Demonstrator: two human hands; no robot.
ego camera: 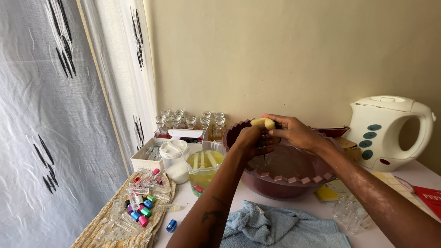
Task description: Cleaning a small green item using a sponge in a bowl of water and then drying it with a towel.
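Both hands are raised over a large dark red plastic bowl (280,181) with a notched rim. My right hand (294,131) presses a yellow sponge (263,122) against something small. My left hand (252,140) is closed around that small object just under the sponge; I cannot tell what it is. A thin trickle of liquid falls from the hands into the bowl.
A clear jug (204,167) of yellowish liquid and a white lidded tub (173,154) stand left of the bowl. Small glass bottles (190,121) line the wall. Coloured caps and vials (140,206) lie on a woven mat. A blue towel (280,227) lies in front, a white kettle (390,131) at right.
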